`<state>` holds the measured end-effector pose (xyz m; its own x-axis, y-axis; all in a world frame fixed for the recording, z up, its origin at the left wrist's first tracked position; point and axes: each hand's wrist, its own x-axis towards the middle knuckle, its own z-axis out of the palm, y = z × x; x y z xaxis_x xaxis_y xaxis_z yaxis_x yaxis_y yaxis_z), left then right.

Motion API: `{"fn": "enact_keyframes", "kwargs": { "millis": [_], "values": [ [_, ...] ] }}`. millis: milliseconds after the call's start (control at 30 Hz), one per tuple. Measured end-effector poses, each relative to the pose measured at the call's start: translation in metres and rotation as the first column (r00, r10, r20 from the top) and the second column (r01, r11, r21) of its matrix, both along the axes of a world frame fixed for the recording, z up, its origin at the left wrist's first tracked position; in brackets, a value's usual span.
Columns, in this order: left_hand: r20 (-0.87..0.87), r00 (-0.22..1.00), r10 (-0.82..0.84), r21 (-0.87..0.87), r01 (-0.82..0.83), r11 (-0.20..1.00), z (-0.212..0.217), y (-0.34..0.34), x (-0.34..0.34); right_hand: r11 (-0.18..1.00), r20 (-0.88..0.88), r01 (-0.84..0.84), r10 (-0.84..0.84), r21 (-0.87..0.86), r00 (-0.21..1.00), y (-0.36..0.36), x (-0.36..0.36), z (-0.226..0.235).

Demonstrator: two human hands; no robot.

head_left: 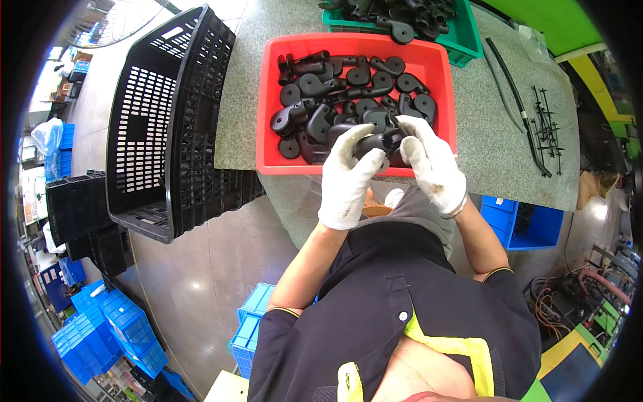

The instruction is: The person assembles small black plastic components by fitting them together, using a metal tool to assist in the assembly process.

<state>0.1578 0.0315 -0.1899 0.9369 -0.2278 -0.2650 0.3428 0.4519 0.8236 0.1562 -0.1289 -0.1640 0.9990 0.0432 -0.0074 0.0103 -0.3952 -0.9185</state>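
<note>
Both my hands wear white gloves and meet over the near part of a red plastic tray (268,144). My left hand (348,175) is wrapped round a black plastic part (370,143), a rounded piece with a tubular end. At that tubular end, my right hand (434,164) pinches something dark and thin; its fingers partly cover it, so its kind cannot be made out. Beneath and beyond my hands, the tray holds several similar black parts (320,84), each with a round disc-like end and a short neck, piled loosely.
A green crate (467,33) of black parts stands behind the tray. On the grey tabletop (489,161), a black tube (516,100) and thin black sprues (548,127) lie at right. A large black crate (171,127) stands at left. Blue bins (536,228) sit below.
</note>
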Motion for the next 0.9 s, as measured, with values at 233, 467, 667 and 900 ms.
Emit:
{"fn": "enact_keyframes", "kwargs": {
  "millis": [233, 467, 667, 900],
  "values": [
    [-0.022, 0.996, 0.089, -0.106, -0.091, 0.99, -0.005, 0.0, 0.0, 0.961, 0.134, -0.097, 0.135, -0.258, 0.982, 0.0, -0.012, 0.002],
    [0.051, 0.992, 0.114, -0.016, -0.114, 0.993, -0.01, 0.0, 0.001, 0.933, 0.197, -0.079, 0.156, -0.351, 0.968, 0.003, -0.014, 0.006],
    [0.047, 0.99, 0.135, -0.039, -0.133, 0.99, -0.01, -0.002, 0.001, 0.883, 0.185, -0.064, 0.167, -0.465, 0.968, 0.005, -0.015, 0.007],
    [0.023, 0.992, 0.123, -0.077, -0.121, 0.99, -0.009, -0.005, 0.001, 0.897, 0.26, -0.029, 0.159, -0.44, 0.953, 0.005, -0.017, 0.003]
  ]
}}
